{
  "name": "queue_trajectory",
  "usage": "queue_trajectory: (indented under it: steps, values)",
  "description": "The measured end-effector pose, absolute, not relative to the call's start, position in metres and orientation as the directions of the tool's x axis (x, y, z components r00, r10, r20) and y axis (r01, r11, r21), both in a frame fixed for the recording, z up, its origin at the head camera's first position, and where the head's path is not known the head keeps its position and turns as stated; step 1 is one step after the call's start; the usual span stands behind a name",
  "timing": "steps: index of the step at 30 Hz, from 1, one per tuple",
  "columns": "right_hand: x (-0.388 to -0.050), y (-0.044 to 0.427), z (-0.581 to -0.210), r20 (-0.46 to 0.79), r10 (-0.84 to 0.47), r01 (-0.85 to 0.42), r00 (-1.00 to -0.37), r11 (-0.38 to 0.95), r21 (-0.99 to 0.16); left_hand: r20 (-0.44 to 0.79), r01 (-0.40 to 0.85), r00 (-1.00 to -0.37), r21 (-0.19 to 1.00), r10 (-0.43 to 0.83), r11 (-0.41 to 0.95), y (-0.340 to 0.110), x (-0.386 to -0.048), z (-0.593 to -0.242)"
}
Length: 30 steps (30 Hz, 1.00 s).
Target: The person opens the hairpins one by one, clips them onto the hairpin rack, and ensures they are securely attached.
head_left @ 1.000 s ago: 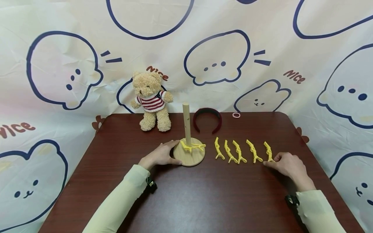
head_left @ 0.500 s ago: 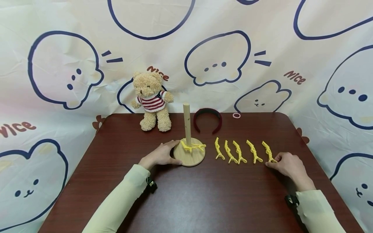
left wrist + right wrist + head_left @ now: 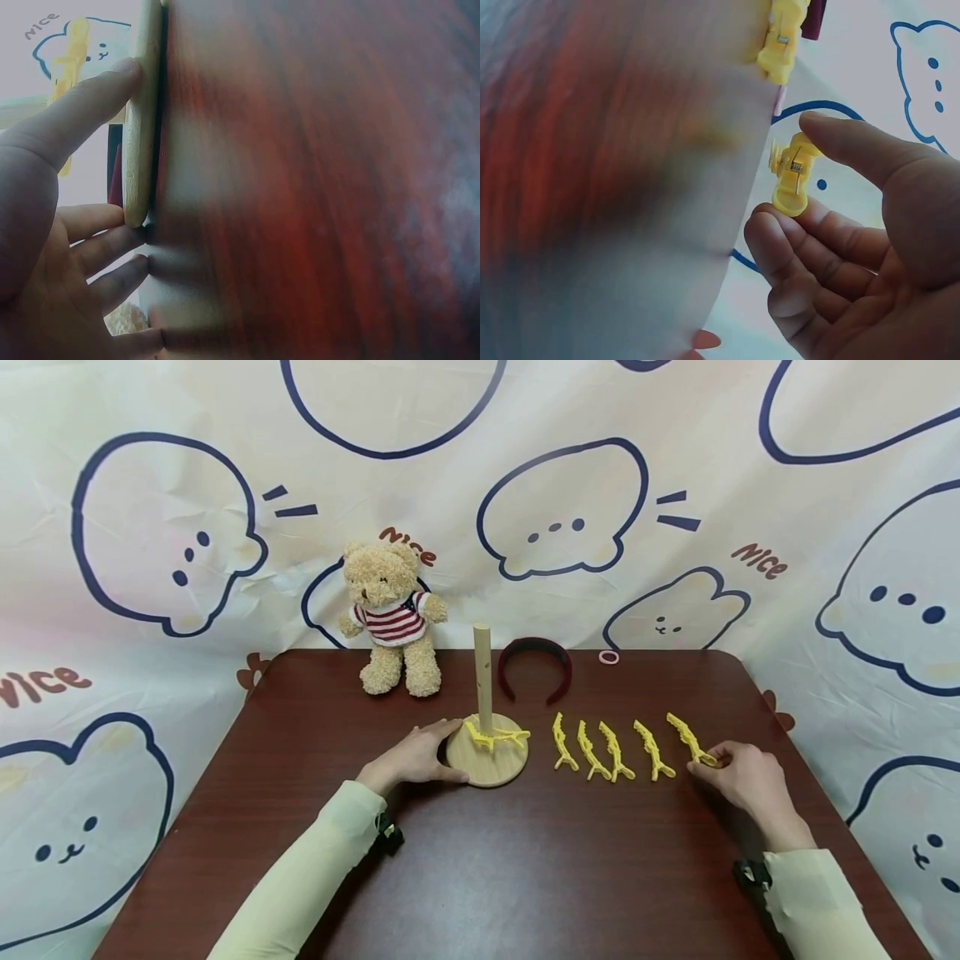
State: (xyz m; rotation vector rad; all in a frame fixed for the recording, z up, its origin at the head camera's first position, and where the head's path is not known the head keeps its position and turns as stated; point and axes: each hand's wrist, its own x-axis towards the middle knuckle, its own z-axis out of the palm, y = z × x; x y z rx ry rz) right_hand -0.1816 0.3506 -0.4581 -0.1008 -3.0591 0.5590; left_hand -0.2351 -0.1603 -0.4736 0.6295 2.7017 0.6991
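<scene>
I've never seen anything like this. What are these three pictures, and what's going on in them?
There is no machine here, just a person's two bare hands. The wide picture comes from a camera worn on the head, looking forward and down. The two close-ups come from cameras worn on the wrists, one per hand, so they look tilted.

On the dark table stands a wooden stand, a round base with a post, with yellow pieces at its foot. Farther back are a teddy bear, a dark red headband and a small pink ring. Four yellow clips lie in a row.

The left hand holds the base's edge; the right hand pinches another yellow clip by one end.
</scene>
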Motion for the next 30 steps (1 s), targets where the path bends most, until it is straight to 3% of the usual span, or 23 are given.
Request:
queue_trajectory:
  steps: [12, 30]
  values:
    - [-0.185, 0.332, -0.449, 0.143, 0.02, -0.041, -0.99, 0.91, -0.413, -0.169, 0.33, -0.869, 0.504, 0.465, 0.798, -0.16, -0.235, -0.474]
    - [-0.194, 0.287, -0.442, 0.101, -0.064, -0.105, -0.993, 0.866, -0.49, -0.17, 0.323, -0.87, 0.51, 0.462, 0.797, -0.16, -0.237, -0.476]
